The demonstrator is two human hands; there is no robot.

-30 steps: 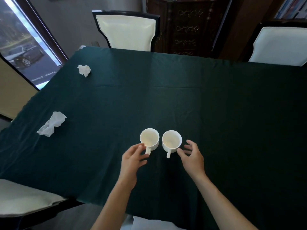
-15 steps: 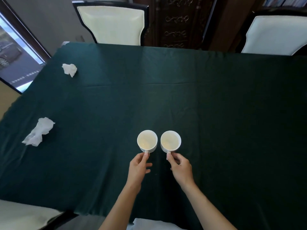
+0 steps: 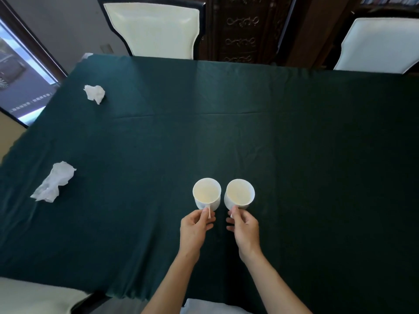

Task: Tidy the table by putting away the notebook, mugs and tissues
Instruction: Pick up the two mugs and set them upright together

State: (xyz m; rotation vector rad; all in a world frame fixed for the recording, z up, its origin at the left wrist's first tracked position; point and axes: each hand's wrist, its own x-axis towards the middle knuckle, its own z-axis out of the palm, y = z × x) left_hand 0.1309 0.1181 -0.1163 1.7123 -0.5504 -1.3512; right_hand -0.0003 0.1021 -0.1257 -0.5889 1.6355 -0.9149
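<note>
Two white mugs stand side by side near the middle of the dark green tablecloth [image 3: 294, 143], both seen from above with pale insides. My left hand [image 3: 195, 225] pinches the handle of the left mug [image 3: 206, 193]. My right hand [image 3: 244, 227] grips the handle of the right mug [image 3: 239, 194], which leans slightly to the right. A crumpled white tissue [image 3: 54, 182] lies at the left edge of the table. A second crumpled tissue [image 3: 94, 93] lies at the far left corner. No notebook is in view.
Two cream-upholstered chairs stand at the far side, one at the back left [image 3: 154, 28] and one at the back right [image 3: 381, 44]. A dark carved cabinet [image 3: 240, 28] stands between them. Another cream seat [image 3: 34, 295] shows at the near left. A window [image 3: 15, 71] is at the left.
Both hands went from hovering open beside the mugs to closing on the handles. The right mug now tilts a little. The camera view has shifted slightly.
</note>
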